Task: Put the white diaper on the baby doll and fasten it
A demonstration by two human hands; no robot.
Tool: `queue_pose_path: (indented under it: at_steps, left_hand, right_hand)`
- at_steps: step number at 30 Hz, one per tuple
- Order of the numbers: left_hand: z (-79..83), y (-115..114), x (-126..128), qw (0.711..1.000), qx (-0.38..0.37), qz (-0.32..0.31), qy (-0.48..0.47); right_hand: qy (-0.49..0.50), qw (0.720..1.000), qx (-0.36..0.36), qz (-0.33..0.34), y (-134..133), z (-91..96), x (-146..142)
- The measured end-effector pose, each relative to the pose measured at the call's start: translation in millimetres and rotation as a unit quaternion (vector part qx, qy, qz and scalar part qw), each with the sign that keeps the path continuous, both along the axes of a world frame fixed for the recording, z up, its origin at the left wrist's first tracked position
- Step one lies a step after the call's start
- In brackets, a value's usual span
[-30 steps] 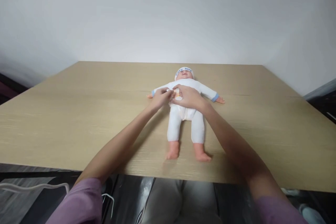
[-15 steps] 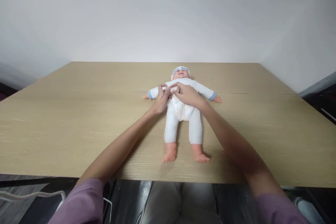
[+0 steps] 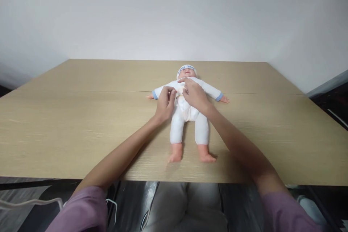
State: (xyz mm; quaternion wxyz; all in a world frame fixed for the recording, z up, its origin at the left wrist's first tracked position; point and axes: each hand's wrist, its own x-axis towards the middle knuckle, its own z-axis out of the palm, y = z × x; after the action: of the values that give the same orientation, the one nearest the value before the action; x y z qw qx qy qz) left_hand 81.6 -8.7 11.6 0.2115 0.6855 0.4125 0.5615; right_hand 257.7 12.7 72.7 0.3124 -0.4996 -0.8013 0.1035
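A baby doll lies on its back, feet towards me, wearing a white suit with blue cuffs and a lettered white cap. A white diaper is around its hips. At the waist on the doll's left-hand side in view, my left hand is closed, thumb and forefinger pinching the diaper's upper edge. My right hand hovers over the belly and chest, forefinger stretched out and apart from the thumb, the other fingers curled. Part of the diaper's waist is hidden behind my fingers.
The doll rests on a wide wooden table with a thin seam across it. A pale wall stands behind. Below the front edge are my legs and a white cable at the left.
My right hand has moved up and away from my left hand, its forefinger now extended towards the doll's chest. My left hand stays at the diaper's waist. The view has tilted slightly.
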Motion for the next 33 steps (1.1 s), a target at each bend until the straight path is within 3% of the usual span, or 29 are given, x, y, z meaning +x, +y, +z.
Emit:
queue_pose_path:
  at_steps: [3, 5, 7, 9, 11, 13, 17, 24, 33]
  left_hand:
    - [18.2, -42, -2, 0.987, 0.091, -0.073, 0.108]
    - [23.7, -66, -10, 0.952, 0.132, -0.132, 0.242]
    - [23.2, -84, -21, 0.905, 0.136, -0.176, 0.364]
    - [19.1, -92, -31, 0.881, 0.101, -0.195, 0.418]
    - [15.0, -93, -35, 0.884, 0.054, -0.193, 0.422]
    - [13.2, -89, -34, 0.897, 0.008, -0.164, 0.409]
    - [15.1, -74, -21, 0.92, -0.065, -0.109, 0.372]
    - [10.2, -59, -9, 0.931, -0.063, -0.066, 0.354]
    - [2.6, -56, -12, 0.937, -0.058, -0.098, 0.33]
  right_hand:
    - [0.048, 0.996, 0.064, 0.026, -29, 5.0, 0]
    - [0.076, 0.993, 0.07, 0.057, -60, 4.0, 7]
    - [0.09, 0.991, 0.03, 0.093, -92, -4.9, 20]
    - [0.085, 0.988, -0.046, 0.122, -117, -20.9, 38]
    - [0.052, 0.988, -0.082, 0.123, -131, -38.1, 53]
    - [0.024, 0.993, -0.073, 0.095, -134, -50.0, 63]
    - [0.025, 0.997, -0.06, 0.033, -124, -52.4, 63]
    - [0.05, 0.995, -0.072, -0.042, -118, -57.9, 56]
    - [0.002, 0.999, -0.039, 0.02, -127, -61.4, 56]
